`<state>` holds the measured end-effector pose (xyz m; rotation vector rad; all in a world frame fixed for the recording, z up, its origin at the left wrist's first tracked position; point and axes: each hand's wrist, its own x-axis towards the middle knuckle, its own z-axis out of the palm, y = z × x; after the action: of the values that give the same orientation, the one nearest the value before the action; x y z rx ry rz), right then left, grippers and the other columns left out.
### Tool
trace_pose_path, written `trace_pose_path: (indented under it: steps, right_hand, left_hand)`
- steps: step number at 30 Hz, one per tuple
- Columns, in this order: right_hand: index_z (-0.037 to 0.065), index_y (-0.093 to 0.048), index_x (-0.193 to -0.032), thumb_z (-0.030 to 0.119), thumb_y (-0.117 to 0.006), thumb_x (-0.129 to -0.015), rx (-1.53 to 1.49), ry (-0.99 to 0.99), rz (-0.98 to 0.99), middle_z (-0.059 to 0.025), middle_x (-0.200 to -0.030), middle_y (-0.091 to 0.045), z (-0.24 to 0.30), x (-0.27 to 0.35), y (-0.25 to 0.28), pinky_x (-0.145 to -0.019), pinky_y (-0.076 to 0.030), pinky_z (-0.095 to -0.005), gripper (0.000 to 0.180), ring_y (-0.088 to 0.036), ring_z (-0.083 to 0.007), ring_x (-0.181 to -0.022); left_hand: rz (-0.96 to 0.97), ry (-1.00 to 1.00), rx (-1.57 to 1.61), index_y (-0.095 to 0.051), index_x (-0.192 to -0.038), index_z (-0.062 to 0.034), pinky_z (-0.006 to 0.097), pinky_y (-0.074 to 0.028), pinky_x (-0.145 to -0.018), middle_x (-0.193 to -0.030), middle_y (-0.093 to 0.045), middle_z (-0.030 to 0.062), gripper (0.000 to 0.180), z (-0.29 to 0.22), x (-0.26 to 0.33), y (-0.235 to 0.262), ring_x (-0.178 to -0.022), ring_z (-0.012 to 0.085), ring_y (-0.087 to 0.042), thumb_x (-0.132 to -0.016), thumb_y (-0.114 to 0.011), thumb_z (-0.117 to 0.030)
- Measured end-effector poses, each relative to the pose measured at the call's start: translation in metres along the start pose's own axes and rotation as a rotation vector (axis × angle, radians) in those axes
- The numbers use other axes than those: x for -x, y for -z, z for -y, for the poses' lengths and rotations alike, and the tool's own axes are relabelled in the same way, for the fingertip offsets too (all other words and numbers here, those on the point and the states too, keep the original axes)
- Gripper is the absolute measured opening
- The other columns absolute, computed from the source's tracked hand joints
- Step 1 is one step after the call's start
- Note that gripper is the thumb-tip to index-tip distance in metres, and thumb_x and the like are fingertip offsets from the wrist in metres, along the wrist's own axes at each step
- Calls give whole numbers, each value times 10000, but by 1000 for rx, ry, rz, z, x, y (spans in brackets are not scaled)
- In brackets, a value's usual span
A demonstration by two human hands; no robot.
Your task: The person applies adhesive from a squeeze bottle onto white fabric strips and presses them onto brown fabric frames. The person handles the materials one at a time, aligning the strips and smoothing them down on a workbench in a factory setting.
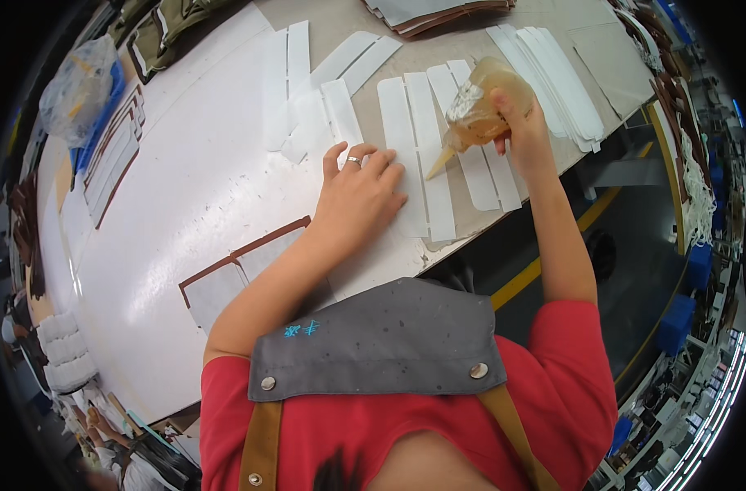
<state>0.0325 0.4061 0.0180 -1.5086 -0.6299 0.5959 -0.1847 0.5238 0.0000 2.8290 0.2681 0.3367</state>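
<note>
My right hand point(520, 131) is wrapped around a yellowish translucent glue bottle point(494, 92). Its pointed nozzle tilts down to the left, with the tip at a white strip piece point(434, 196); whether it touches cannot be made out. This piece is two long white strips side by side with a narrow slit between them. My left hand point(363, 196), with a ring on one finger, lies with fingers spread at the left edge of that piece. Another white strip piece point(475, 176) lies under the bottle, partly covered. More white strips point(340, 110) overlap beyond my left hand.
A stack of white strips point(553, 90) lies at the far right, near a brown-edged pile of sheets point(430, 16). Brown-edged panels point(250, 262) lie beside my left forearm. A clear plastic bag point(78, 86) sits at the far left. The table's edge point(471, 233) runs diagonally before me.
</note>
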Motion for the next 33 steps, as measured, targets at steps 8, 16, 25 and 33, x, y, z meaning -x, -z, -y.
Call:
trace_pose_path:
  steps: [8,16,25,33]
  right_hand:
    - [26,-447,-1100,301,-759,-703,18,146,229,-29,-828,-547,11,58,6,-495,-424,-209,575,-506,-79,-595]
    - [21,-427,-1166,250,-859,-563,245,296,398,-36,-1008,-556,41,68,5,-855,-411,-270,777,-529,-143,-961]
    - [7,-391,-1107,261,-776,-690,-169,281,83,-76,-897,-550,32,13,22,-483,-465,-230,622,-571,-118,-683]
    - [-4,-381,-1031,303,-695,-779,97,371,-125,-100,-822,-560,9,-65,-9,-492,-493,-234,507,-569,-138,-548]
  left_hand:
    - [-16,-15,-32,-581,-1000,-90,429,-212,-992,-1091,-553,33,282,0,0,0,-1079,222,-475,-747,-646,-196]
    - [-29,-19,-28,-581,-998,-94,429,-218,-987,-1086,-554,28,275,0,0,0,-1071,216,-478,-756,-640,-210]
    - [-3,1,-7,-587,-998,-87,439,-202,-998,-1106,-554,30,287,2,0,-4,-1086,216,-478,-744,-650,-204]
    - [12,17,7,-587,-995,-85,438,-189,-1008,-1120,-545,29,294,1,0,-2,-1091,206,-472,-739,-655,-213]
